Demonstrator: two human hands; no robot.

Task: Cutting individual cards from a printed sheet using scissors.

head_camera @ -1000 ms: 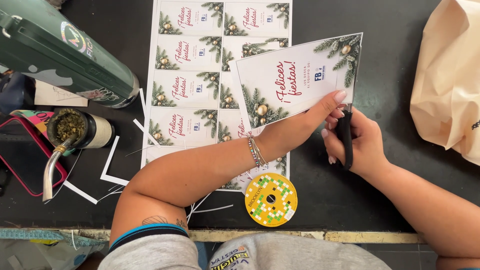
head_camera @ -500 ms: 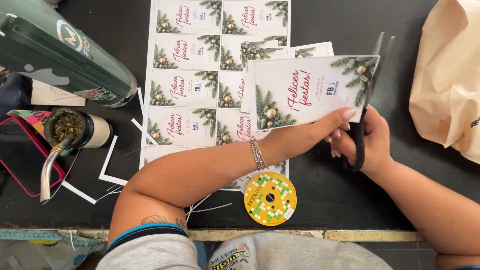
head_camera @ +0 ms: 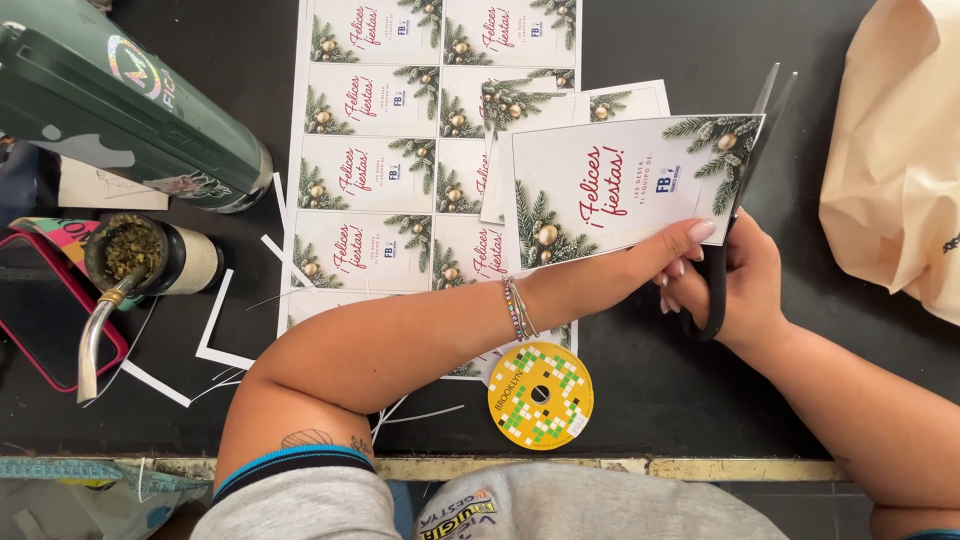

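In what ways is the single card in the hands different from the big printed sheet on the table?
The single card is one cut-out piece, held by the left hand; the printed sheet is uncut, with many cards in rows, flat on the black table. The card's print looks larger. The scissors in the right hand are at the card's edge, not the sheet's. Both show pine branches, ornaments and red lettering.

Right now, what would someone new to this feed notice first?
Mid-frame, the left hand pinches a cut-out holiday card while the right hand works black-handled scissors along its right edge. Behind the card lies a printed sheet of matching cards on the dark table. A big green flask lies top left, a yellow ribbon spool near the front edge.
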